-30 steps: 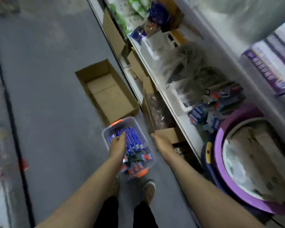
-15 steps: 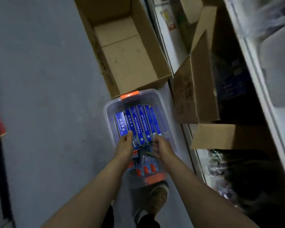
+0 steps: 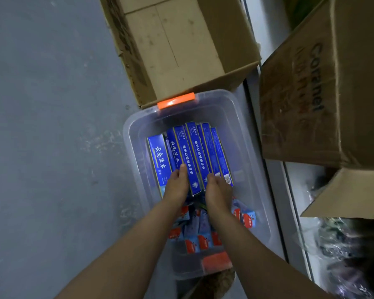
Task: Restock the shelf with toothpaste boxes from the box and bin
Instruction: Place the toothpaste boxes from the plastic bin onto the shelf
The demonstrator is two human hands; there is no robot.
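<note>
Both hands' fingers [image 3: 183,169] hidden — among toothpaste boxes [image 3: 190,152].

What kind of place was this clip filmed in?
Probably a small shop aisle or its stockroom. A clear bin of blue toothpaste boxes sits on a bare concrete floor, cardboard boxes beside it, with a white shelf of packaged goods alongside.

I'm looking into a clear, smooth plastic bin [image 3: 242,147] with glossy orange plastic latches [image 3: 176,100]. The blue toothpaste boxes [image 3: 188,154] are showing glossy printed card. The cardboard box [image 3: 181,39] is looking matt and scuffed, the floor [image 3: 52,104] rough grey concrete.
</note>
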